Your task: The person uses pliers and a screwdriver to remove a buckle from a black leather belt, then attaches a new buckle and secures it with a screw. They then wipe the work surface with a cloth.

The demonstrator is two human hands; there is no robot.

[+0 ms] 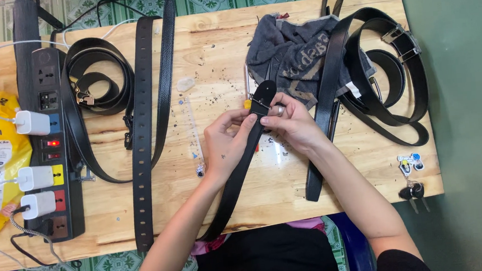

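While both my hands meet at the centre of the wooden desk (290,177), my left hand (226,145) and right hand (291,123) each close their grip on the rounded end of a black belt (238,173), whose strap trails toward six o'clock off the desk edge. It looks supple and light yet stiff enough to hold its line, best pinched near the tip beside the metal pin (261,103). At twelve o'clock lies a grey cloth (294,51); coiled belts (388,72) crowd three o'clock, flat straps (141,137) and a power strip (52,144) nine o'clock, keys (414,190) four o'clock.
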